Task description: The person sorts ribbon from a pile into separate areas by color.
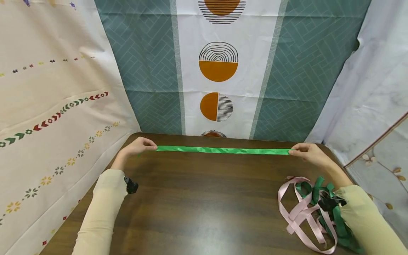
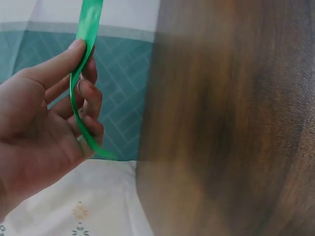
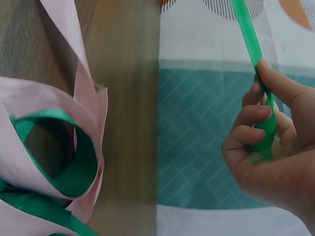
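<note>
Clock centred on the table (image 1: 204,216): hand can pass over bare wood from centre down to 6 and 7. Blocked 10 to 2: taut green ribbon (image 1: 220,150), left hand (image 1: 140,146) and right hand (image 1: 308,153) at its ends, back curtain (image 1: 149,71) close behind at 12. Ribbon pile (image 1: 299,211) blocks 3–4, right sleeve (image 1: 366,212) just outboard. Left sleeve (image 1: 103,205) blocks 8.

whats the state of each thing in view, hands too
Bright green ribbon: stretched nearly straight
Left hand: pinching it near one end
Right hand: pinching it near the other
Pink ribbon: loosely looped
Dark green ribbon: looped, tangled with pink
Back cloth: hanging, creased
</note>
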Tool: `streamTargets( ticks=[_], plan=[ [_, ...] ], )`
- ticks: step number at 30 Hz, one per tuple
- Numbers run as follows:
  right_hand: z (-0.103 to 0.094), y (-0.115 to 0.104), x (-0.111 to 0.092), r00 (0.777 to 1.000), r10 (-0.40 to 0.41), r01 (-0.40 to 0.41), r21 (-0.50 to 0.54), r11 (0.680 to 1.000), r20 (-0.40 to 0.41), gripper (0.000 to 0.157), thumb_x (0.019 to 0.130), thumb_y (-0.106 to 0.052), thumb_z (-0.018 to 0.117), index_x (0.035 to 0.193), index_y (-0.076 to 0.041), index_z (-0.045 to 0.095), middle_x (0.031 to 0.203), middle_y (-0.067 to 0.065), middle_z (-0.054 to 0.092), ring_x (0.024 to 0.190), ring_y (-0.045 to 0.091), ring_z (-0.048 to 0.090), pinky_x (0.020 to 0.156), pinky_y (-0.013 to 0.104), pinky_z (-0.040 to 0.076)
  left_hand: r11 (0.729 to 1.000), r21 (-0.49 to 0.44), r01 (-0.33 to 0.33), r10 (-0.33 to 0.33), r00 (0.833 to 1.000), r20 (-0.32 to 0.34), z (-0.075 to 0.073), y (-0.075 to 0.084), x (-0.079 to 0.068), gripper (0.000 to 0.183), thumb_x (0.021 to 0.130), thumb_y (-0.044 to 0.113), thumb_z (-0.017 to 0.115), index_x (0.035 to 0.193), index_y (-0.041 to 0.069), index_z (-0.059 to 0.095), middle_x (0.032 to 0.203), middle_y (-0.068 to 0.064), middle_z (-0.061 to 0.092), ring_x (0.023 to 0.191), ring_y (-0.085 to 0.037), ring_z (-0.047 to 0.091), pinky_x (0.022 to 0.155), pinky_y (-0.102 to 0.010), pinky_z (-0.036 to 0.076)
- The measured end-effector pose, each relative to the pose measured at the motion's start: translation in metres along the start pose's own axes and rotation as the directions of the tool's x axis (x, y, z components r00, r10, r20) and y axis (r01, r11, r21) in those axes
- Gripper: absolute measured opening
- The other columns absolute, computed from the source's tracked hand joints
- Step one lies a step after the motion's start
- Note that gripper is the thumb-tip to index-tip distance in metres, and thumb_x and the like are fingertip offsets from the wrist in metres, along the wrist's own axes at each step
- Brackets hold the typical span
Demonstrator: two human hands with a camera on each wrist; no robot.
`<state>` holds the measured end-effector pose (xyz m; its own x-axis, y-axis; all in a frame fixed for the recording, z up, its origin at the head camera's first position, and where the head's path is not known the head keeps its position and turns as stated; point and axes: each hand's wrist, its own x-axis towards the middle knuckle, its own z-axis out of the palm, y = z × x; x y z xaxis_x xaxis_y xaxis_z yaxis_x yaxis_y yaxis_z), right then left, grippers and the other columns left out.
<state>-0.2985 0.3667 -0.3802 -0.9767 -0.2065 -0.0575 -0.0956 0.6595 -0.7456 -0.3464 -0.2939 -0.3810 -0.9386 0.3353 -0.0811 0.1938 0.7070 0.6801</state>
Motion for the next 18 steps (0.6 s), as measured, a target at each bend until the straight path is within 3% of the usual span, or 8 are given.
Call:
streamTargets(
  ticks=[5,10,13,18],
  plan=[
    [-0.006,0.016,0.004,0.997,0.064,-0.063,0.015,0.998,-0.039,0.047,0.094,-0.042,0.060,0.114,0.001,0.059,0.057,-0.009,0.037,0.056,0.013,0.040,0.062,0.031,0.037,0.999,0.041,0.023,-0.022,0.999,-0.030,0.006,-0.014,0.007,0.031,0.096,0.024,0.060,0.109,-0.004,0.069,0.113,-0.022,0.066,0.110,-0.039,0.057,0.092,-0.051,0.047],
    [-0.011,0.033,0.008,0.988,0.139,-0.131,0.100,0.986,-0.070,0.031,0.091,-0.043,0.064,0.098,-0.014,0.064,0.057,-0.010,0.041,0.054,0.009,0.040,0.053,0.030,0.035,0.999,0.042,0.025,-0.023,0.998,-0.060,0.011,-0.024,0.015,0.027,0.097,0.012,0.056,0.112,-0.007,0.066,0.106,-0.027,0.066,0.096,-0.035,0.061,0.080,-0.040,0.050],
    [-0.013,0.043,0.010,0.981,0.180,-0.170,0.132,0.977,-0.069,0.022,0.090,-0.043,0.065,0.093,-0.021,0.065,0.059,-0.011,0.044,0.053,0.006,0.040,0.051,0.028,0.037,0.999,-0.020,0.045,-0.046,0.995,-0.092,0.014,-0.027,0.020,0.025,0.096,0.006,0.056,0.113,-0.010,0.065,0.097,-0.027,0.067,0.085,-0.030,0.062,0.073,-0.036,0.050],
    [-0.011,0.056,0.014,0.967,0.245,-0.228,0.204,0.952,-0.063,0.015,0.089,-0.039,0.068,0.088,-0.024,0.067,0.061,-0.011,0.050,0.052,0.003,0.042,0.050,0.025,0.039,0.989,-0.067,0.131,-0.142,0.970,-0.199,0.018,-0.030,0.024,0.025,0.094,0.010,0.061,0.110,-0.008,0.067,0.094,-0.020,0.072,0.090,-0.033,0.067,0.078,-0.040,0.054]
  ],
)
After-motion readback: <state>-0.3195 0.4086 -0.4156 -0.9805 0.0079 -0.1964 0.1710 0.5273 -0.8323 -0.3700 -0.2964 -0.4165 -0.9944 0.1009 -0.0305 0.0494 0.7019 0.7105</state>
